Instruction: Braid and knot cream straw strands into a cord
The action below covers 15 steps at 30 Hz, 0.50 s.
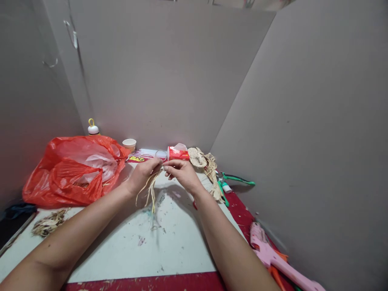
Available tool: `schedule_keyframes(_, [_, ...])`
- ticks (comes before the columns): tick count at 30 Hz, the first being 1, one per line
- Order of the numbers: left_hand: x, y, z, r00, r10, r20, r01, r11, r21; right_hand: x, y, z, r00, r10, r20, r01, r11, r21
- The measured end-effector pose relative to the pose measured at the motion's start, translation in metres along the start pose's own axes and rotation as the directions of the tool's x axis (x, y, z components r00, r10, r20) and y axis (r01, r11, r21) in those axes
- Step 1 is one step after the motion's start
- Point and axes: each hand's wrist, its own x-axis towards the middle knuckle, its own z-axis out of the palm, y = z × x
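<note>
The left hand (pixel 145 170) pinches straw strands (pixel 152 197) that dangle just below it; the right hand (pixel 184 174), beside it, appears to pinch their upper ends. Fingertip strand-working seems underway; the next move calls for steady pinches.

Stained white board (pixel 182 250); on it red bag (pixel 75 173), fibre scraps (pixel 49 223).

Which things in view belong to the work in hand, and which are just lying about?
Work in hand:
pale strands hanging from the left hand, with the right hand close by
probably the similar-looking fibre bundle

Apparently lying about:
paper cup
tissue pack
yellow-looped bottle
</note>
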Motion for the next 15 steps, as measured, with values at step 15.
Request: schedule_keyframes(15, [-0.0065,-0.0074,0.0057,0.981,0.194,0.013,-0.193,0.965,0.176,-0.0004,0.0014,-0.0009,0.997,-0.025,0.068,0.031,0.994,-0.101])
